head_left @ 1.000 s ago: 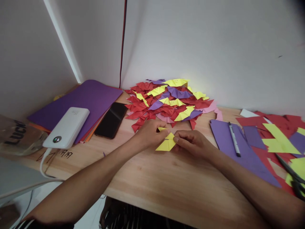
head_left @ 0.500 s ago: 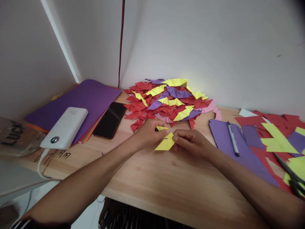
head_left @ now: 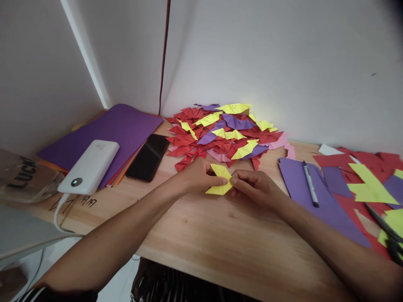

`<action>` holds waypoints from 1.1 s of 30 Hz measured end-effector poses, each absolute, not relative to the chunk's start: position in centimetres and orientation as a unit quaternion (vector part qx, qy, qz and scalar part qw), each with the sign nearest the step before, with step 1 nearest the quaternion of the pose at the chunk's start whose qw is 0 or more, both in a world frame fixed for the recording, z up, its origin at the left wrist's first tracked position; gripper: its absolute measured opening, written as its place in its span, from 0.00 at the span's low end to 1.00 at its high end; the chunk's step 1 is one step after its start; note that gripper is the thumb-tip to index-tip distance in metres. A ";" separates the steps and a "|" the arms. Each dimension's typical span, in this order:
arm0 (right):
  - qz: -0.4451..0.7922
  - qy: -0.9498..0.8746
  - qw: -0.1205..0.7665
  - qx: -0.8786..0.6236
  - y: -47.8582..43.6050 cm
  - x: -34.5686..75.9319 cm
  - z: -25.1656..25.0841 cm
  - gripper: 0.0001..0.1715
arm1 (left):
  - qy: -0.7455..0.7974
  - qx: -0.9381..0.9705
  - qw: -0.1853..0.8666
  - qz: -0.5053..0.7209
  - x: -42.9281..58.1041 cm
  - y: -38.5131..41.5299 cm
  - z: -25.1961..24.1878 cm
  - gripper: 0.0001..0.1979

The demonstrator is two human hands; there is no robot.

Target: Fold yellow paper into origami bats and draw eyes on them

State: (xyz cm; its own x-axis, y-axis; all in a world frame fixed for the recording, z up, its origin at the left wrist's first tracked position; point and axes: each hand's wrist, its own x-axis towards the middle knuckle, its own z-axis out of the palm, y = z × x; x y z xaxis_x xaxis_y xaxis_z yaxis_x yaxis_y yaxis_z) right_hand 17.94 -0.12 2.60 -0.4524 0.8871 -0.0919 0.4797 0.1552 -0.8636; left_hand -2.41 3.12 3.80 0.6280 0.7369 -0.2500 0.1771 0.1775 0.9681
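A small folded yellow paper (head_left: 220,189) is held just above the wooden table, between both hands. My left hand (head_left: 201,176) pinches it from the left, its thumb lying across the paper's middle. From the right, my right hand (head_left: 250,183) grips the pointed edge between thumb and bent fingers. The fingertips behind the paper are partly hidden. Just beyond the hands lies a heap of folded paper shapes (head_left: 228,134) in red, yellow, purple and pink, some yellow ones with small drawn faces.
At left, a white power bank (head_left: 91,167) with a cable rests on purple sheets (head_left: 126,121), beside a black phone (head_left: 148,157). At right lie a pen (head_left: 310,184) on purple paper (head_left: 292,176), yellow scraps (head_left: 371,184) and scissors (head_left: 388,235). A wall (head_left: 267,63) stands behind.
The yellow paper has been turned and pressed flatter, with my left thumb now across its middle. Both hands stay in nearly the same place; the whole view shifts slightly right.
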 end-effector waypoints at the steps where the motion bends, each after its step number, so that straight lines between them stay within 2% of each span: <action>1: 0.447 -0.725 0.226 -0.472 -0.1 17.9 2.6 0.20 | 0.380 0.603 0.669 0.212 -2.3 3.1 3.7 0.04; 6: 0.459 -0.716 0.237 -0.470 -0.1 17.9 2.3 0.20 | 0.394 0.602 0.659 0.217 -2.1 3.1 3.3 0.05; 10: 0.479 -0.696 0.279 -0.456 0.2 18.0 2.1 0.20 | 0.389 0.597 0.662 0.231 -2.1 3.2 3.2 0.08; 16: 0.541 -0.644 0.298 -0.451 0.6 18.6 2.1 0.22 | 0.369 0.595 0.654 0.284 -2.2 3.3 3.5 0.20; 20: 0.620 -0.570 0.298 -0.450 0.4 18.7 2.1 0.24 | 0.330 0.578 0.673 0.322 -2.2 3.4 3.7 0.12; 24: 0.699 -0.500 0.286 -0.423 -0.1 18.3 1.8 0.21 | 0.294 0.613 0.667 0.305 -2.0 3.2 3.1 0.16; 29: 0.785 -0.422 0.282 -0.355 -0.6 17.6 1.8 0.19 | 0.289 0.621 0.660 0.310 -1.7 2.9 2.8 0.14; 33: 0.807 -0.393 0.282 -0.340 -0.9 17.3 1.6 0.18 | 0.276 0.595 0.689 0.308 -1.5 2.8 3.1 0.13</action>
State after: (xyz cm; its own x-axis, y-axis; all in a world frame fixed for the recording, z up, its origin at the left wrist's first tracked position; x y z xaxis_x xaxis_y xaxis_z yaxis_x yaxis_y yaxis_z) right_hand 17.35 -0.88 1.65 -0.6098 0.7218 -0.3273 -0.1872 -0.5324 -0.8255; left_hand -1.52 2.76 3.08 0.6572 0.7536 -0.0133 -0.0955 0.1008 0.9903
